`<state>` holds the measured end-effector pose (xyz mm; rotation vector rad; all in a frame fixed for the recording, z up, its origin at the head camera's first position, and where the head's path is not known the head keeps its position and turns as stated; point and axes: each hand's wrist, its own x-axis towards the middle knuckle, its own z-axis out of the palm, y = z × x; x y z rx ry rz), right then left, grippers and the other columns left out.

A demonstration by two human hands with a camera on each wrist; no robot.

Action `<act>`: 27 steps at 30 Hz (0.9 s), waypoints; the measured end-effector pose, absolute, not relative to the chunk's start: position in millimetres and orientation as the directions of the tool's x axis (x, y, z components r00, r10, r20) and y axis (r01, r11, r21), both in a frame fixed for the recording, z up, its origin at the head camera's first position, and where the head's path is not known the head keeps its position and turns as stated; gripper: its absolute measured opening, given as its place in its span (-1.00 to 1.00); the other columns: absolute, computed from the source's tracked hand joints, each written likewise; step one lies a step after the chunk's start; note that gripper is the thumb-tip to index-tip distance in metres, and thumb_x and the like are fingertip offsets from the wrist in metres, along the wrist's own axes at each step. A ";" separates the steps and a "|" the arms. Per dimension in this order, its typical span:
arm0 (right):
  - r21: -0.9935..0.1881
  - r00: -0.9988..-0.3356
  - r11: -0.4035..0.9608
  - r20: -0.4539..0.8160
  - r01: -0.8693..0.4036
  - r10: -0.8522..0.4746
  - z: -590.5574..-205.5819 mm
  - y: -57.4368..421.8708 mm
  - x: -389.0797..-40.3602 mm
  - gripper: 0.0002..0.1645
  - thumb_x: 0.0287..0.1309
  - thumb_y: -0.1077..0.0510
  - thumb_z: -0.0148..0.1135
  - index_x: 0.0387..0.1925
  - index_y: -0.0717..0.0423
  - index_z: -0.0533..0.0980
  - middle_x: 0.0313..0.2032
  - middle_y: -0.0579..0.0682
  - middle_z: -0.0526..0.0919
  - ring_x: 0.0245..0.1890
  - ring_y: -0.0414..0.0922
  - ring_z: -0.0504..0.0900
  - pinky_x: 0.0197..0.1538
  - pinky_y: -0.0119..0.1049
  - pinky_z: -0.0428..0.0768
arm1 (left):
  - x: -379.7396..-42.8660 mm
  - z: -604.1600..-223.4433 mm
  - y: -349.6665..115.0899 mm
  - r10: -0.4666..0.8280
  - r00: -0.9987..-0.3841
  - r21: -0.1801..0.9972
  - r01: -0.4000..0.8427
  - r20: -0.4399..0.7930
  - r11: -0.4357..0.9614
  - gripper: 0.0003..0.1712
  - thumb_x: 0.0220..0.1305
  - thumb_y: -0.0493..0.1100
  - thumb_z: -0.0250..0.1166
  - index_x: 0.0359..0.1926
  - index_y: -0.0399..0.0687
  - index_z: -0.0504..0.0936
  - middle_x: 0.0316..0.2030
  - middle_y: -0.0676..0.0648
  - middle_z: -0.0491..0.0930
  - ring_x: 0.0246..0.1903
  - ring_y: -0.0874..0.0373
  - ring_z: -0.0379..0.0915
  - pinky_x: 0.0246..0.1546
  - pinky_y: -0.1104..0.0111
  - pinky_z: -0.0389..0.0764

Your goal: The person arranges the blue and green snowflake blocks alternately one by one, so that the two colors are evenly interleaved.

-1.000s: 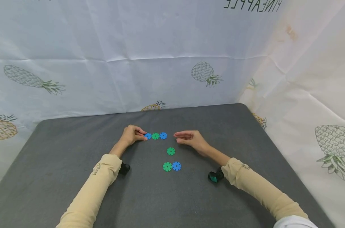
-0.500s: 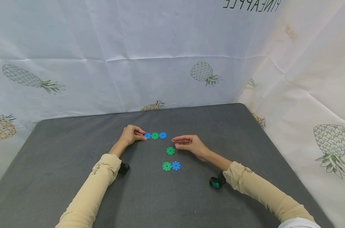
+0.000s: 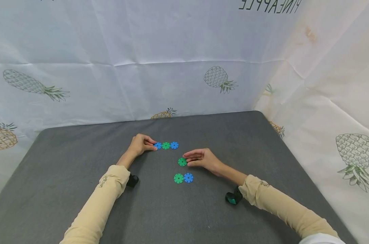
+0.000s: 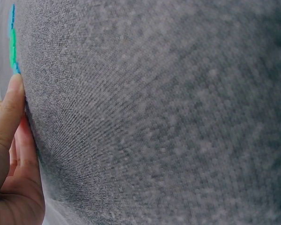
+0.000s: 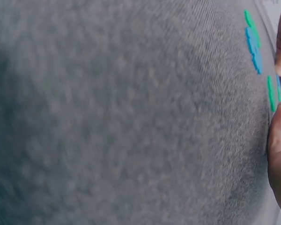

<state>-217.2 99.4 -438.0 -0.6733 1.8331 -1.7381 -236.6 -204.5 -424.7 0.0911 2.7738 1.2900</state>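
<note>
Room: white cloth [image 3: 160, 37] with pineapple prints [image 3: 215, 77] hangs behind the table and down the 3 o'clock side; mirrored PINEAPPLE lettering [image 3: 269, 5] at 1 o'clock. Table [image 3: 62, 169] is dark grey, matte, far corners rounded; up close it looks like woven fabric.

Clock centred on the lone green disc [image 3: 180, 163], flat on the table. Row of 3 at 10-11 o'clock: outer blue disc [image 3: 158, 146], middle green disc [image 3: 166, 146], inner blue disc [image 3: 174, 145]. At 6 o'clock, a green disc [image 3: 178, 179] beside a blue disc [image 3: 189, 178]; we can't tell if they interlock.

Left hand [image 3: 138, 144], 10 o'clock: thumb and fingertips pinch the outer blue disc. Right hand [image 3: 203, 159], 3 o'clock: fingers parted from thumb at the lone disc's edge; contact unclear, no grip we can see.

Our read: left steadies the row, right is at the pick-up step. Next move calls for a low thumb-and-finger pinch on a thin rim.
</note>
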 end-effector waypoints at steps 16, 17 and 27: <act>-0.954 -0.608 0.110 0.088 -0.280 -0.789 -453.7 97.5 -238.7 -0.51 -0.05 0.42 0.41 0.01 0.41 0.56 -0.03 0.25 0.64 -0.07 -0.05 0.63 -0.02 -0.26 0.58 | -234.5 -427.0 -200.0 0.101 -0.993 0.779 0.014 -0.063 0.626 -0.78 -0.01 -0.35 0.48 -0.28 -0.37 0.73 -0.32 -0.23 0.71 -0.32 0.00 0.66 -0.21 0.19 0.62; -0.948 -0.601 0.119 0.088 -0.295 -0.794 -453.8 97.2 -240.2 -0.51 -0.05 0.41 0.41 0.00 0.40 0.56 -0.04 0.23 0.65 -0.10 -0.07 0.63 -0.04 -0.28 0.58 | -234.3 -426.6 -200.2 0.103 -0.993 0.780 0.015 -0.064 0.626 -0.78 -0.01 -0.35 0.48 -0.28 -0.37 0.73 -0.32 -0.23 0.71 -0.32 -0.01 0.66 -0.21 0.19 0.62; -0.925 -0.565 0.149 0.080 -0.349 -0.821 -448.5 90.9 -255.1 -0.57 -0.02 0.36 0.41 -0.03 0.34 0.60 -0.10 0.16 0.68 -0.33 -0.16 0.56 -0.28 -0.38 0.56 | -236.8 -422.3 -205.5 0.089 -0.994 0.765 0.009 -0.064 0.644 -0.77 0.03 -0.33 0.47 -0.25 -0.37 0.72 -0.30 -0.24 0.71 -0.30 -0.02 0.66 -0.24 0.23 0.62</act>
